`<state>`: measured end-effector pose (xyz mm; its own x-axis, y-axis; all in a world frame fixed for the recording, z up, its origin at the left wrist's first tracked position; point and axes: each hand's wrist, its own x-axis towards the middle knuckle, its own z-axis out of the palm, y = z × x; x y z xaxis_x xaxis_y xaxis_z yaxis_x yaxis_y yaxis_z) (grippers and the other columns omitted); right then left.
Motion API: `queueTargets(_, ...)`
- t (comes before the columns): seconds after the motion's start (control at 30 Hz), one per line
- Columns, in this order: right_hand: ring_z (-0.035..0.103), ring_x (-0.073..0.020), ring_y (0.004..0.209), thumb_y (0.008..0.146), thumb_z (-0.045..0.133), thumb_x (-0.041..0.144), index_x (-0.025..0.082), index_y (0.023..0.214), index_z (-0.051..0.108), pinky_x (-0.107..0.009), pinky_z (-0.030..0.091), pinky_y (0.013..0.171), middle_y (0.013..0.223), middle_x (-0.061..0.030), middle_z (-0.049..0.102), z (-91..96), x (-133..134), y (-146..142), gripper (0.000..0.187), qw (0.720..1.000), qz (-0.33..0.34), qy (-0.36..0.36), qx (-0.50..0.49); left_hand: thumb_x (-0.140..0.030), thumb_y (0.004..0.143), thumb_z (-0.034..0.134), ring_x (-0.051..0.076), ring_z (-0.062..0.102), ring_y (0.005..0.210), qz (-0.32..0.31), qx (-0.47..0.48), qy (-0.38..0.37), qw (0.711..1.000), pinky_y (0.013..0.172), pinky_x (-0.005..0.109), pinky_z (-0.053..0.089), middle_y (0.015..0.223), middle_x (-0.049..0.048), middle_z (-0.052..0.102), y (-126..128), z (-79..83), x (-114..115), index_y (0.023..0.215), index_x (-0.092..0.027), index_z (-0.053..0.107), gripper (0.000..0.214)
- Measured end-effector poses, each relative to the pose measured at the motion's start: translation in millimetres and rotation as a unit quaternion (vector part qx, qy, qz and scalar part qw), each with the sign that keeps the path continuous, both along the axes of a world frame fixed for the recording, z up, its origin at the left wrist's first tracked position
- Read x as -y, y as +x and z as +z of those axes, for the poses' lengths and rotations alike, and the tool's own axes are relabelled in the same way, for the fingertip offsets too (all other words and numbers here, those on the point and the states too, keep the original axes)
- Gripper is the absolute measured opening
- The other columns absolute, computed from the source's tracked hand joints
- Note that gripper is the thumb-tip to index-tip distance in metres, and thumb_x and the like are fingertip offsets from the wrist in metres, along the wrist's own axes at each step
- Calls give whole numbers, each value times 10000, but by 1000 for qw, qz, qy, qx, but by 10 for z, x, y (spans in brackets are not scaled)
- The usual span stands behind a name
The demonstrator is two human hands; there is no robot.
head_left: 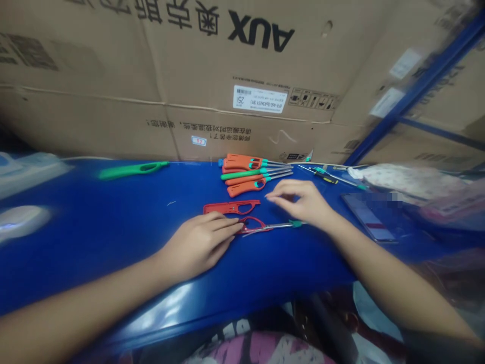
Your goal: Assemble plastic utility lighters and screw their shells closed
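Observation:
My left hand (pixel 202 237) lies palm down over a red gas lighter housing (pixel 255 221), its fingers closed on the handle end and covering much of it. A thin metal tube (pixel 282 225) with a teal piece sticks out from this housing to the right. My right hand (pixel 301 199) hovers just above the tube, thumb and index fingertips pinched together; whatever is between them is too small to make out. Right behind the housing lies a loose red half shell (pixel 231 207). Farther back is a pile of orange, red and green lighters (pixel 244 174), their metal tubes pointing right.
A green lighter shell (pixel 132 171) lies at the back left. To the right are a screwdriver (pixel 326 175), a phone (pixel 367 217) and a patterned cloth (pixel 401 184). Behind the blue table (pixel 113 227) stands a large cardboard box (pixel 189 65). A white object (pixel 22 221) sits far left.

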<state>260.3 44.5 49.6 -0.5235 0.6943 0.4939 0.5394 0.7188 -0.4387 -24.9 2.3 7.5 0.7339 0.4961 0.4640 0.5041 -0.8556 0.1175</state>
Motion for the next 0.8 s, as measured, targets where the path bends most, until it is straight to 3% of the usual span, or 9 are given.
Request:
queueTargets(0.07, 631, -151, 694, 883, 676, 317, 165, 822, 751, -263, 486, 660, 805, -53, 728, 56, -223, 244, 180, 988, -152, -6, 35, -205, 967, 520, 240, 683, 1084, 5, 8, -5, 1000, 905, 397, 592, 1227, 69, 719, 6, 22, 15, 1260, -214, 672, 330)
queueTargets(0.13, 651, -166, 745, 870, 687, 362, 173, 868, 752, -260, 481, 695, 832, -56, 740, 119, -466, 552, 200, 938, -322, -48, 122, -196, 958, 520, 249, 674, 1104, 4, 12, -7, 1000, 911, 406, 591, 1233, 74, 713, 12, 44, 27, 1253, -218, 675, 334)
queueTargets(0.27, 676, -266, 915, 909, 645, 324, 100, 815, 728, -331, 486, 790, 897, -168, 737, 207, -858, 1189, 256, 877, -443, -77, 170, -177, 954, 505, 250, 662, 1111, -4, 16, -20, 1000, 913, 421, 588, 1215, 77, 712, 15, 68, 34, 1259, -224, 668, 349)
queueTargets(0.33, 670, -267, 968, 944, 610, 310, 83, 880, 717, -366, 510, 840, 966, -171, 719, 201, -987, 1436, 260, 853, -473, -110, 193, -175, 955, 498, 247, 657, 1111, -3, 17, -28, 999, 923, 423, 582, 1215, 81, 709, 12, 62, 29, 1265, -223, 665, 355)
queueTargets(0.4, 653, -211, 1023, 958, 617, 350, 140, 1134, 650, -403, 548, 887, 1154, -94, 664, 162, -1088, 1610, 276, 835, -489, -144, 207, -177, 960, 489, 247, 650, 1111, -1, 13, -33, 999, 935, 423, 573, 1223, 88, 703, 7, 45, 19, 1273, -218, 661, 359)
queueTargets(0.47, 636, -222, 1074, 963, 611, 357, 174, 1234, 609, -414, 555, 904, 1253, -91, 618, 106, -1176, 1714, 326, 829, -487, -175, 214, -181, 967, 479, 250, 640, 1119, 0, 6, -39, 999, 942, 424, 565, 1238, 89, 694, 3, 25, 8, 1284, -215, 654, 364)
queueTargets(0.8, 634, -229, 1073, 969, 599, 362, 167, 1250, 600, -430, 557, 904, 1264, -94, 612, -22, -1375, 1767, 342, 818, -443, -312, 193, -183, 979, 465, 257, 613, 1136, 2, 6, -57, 998, 955, 429, 539, 1243, 77, 684, -2, -4, -30, 1297, -217, 640, 365)
